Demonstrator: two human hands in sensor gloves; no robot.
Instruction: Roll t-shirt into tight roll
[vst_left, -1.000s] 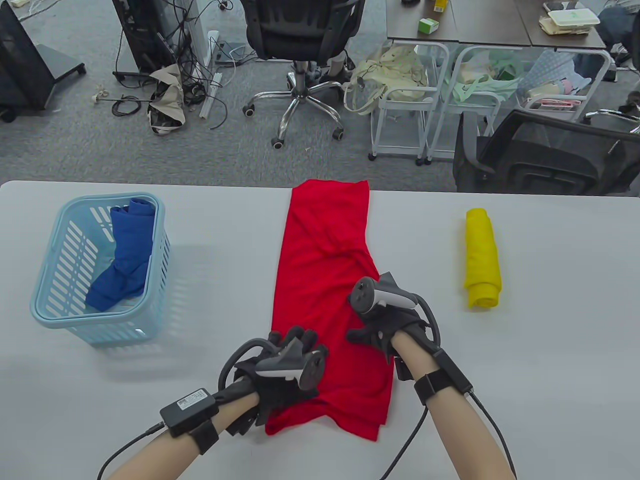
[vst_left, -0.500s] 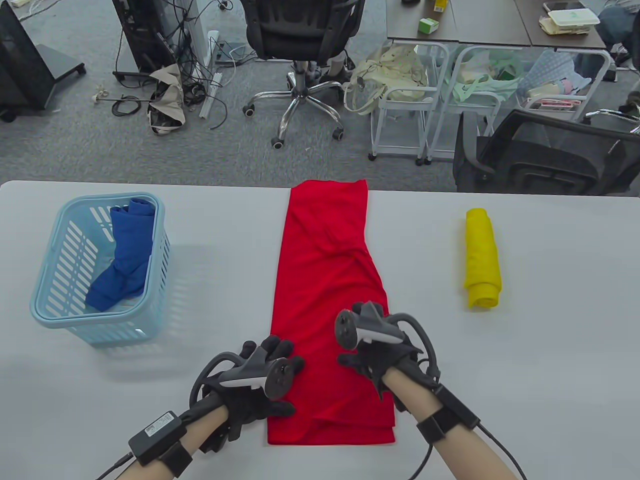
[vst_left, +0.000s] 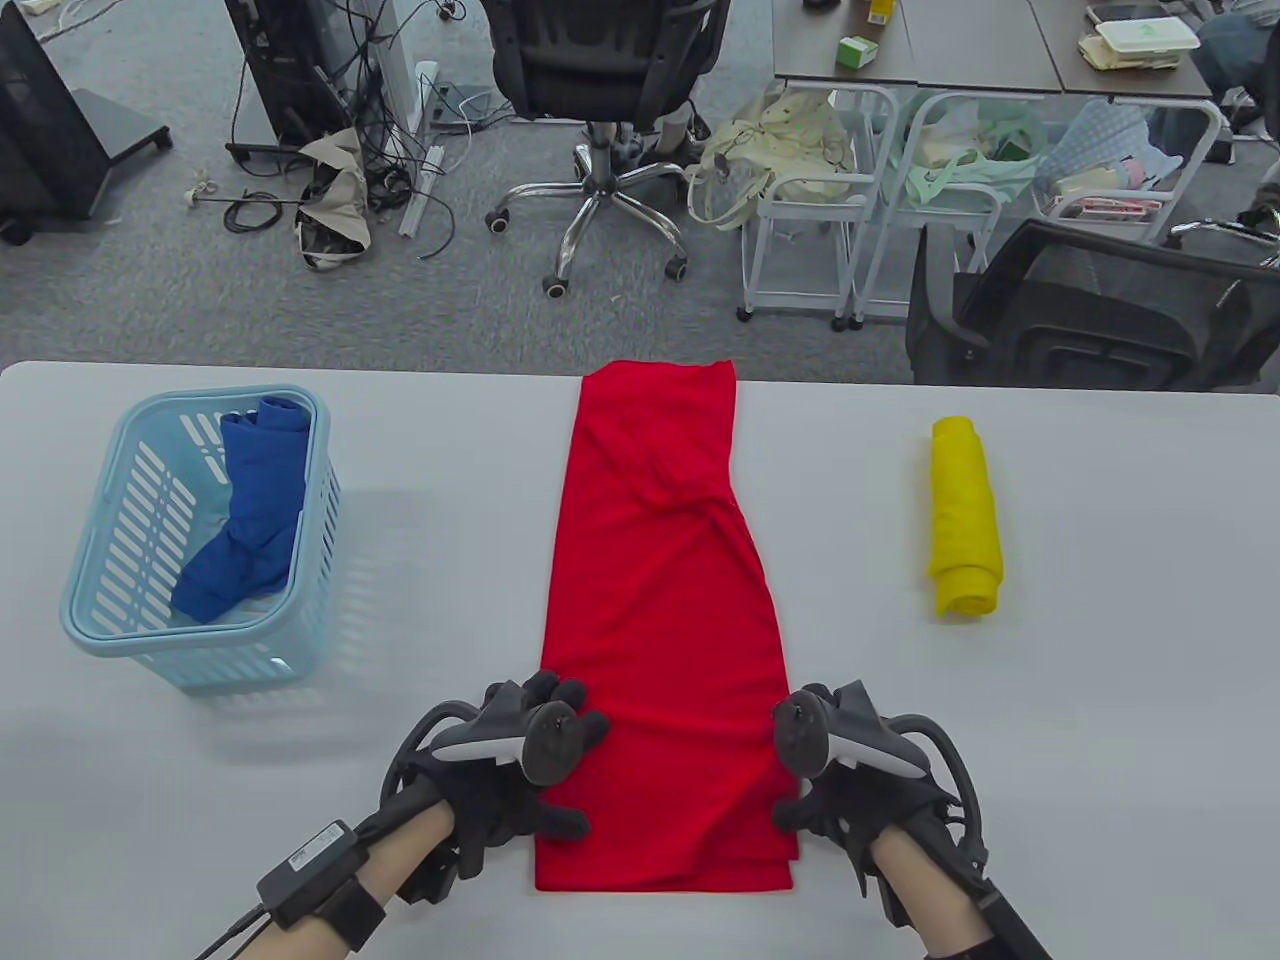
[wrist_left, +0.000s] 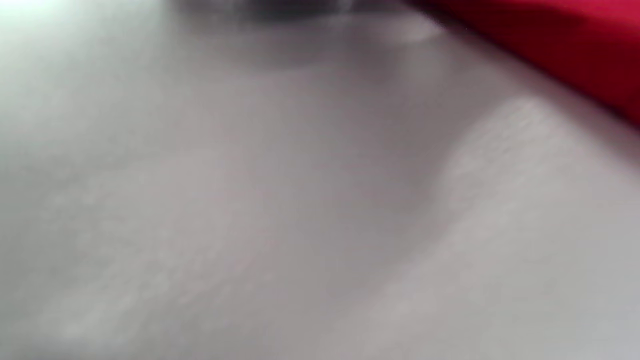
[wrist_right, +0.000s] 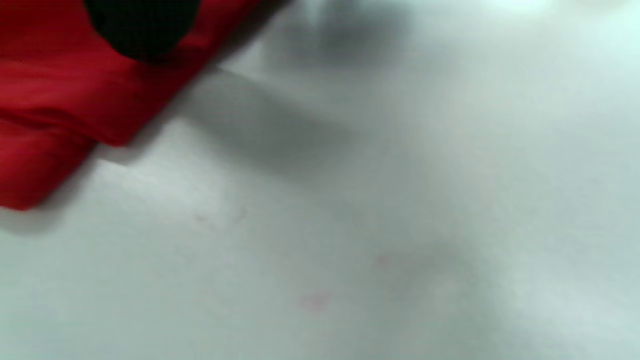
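From above, the red t-shirt lies on the counter, long axis running away from me, near hem between my left hand and right hand, equally near; whether either grips, I cannot tell. Wrist views: only red cloth edges

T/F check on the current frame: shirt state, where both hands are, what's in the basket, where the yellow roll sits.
1. The red shirt is already rolled. False: it lies flat in a long folded strip.
2. The left hand and right hand flank the strip's near end. True.
3. The basket holds a blue garment. True.
4. The yellow roll sits in the basket. False: it lies on the table, right of the shirt.
5. The shirt's far end reaches the table's far edge. True.
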